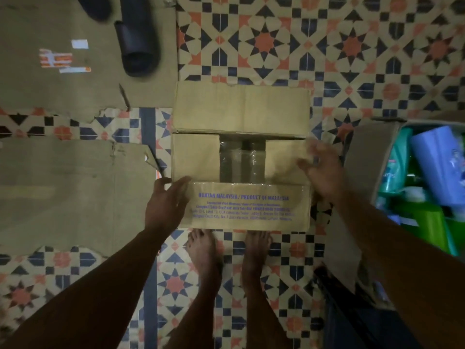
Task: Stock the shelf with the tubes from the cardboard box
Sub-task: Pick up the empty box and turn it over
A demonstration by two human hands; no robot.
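The patterned tile floor point(327, 59) carries the cardboard box point(241, 157) just ahead of the bare feet point(203, 250). Its flaps are part open, with plastic-wrapped tubes point(241, 159) showing inside. Both arms reach down: the left hand point(164, 205), fingers spread, touches the near-left corner; the right hand point(320, 167), blurred and unclenched, hovers at the right flap.

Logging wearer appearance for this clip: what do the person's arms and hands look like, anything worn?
Both forearms are bare to the frame edge: no sleeves visible. The left hand and the motion-blurred right hand wear no gloves; no watch or bracelet shows. The picture is too dim and blurred to rule out rings.
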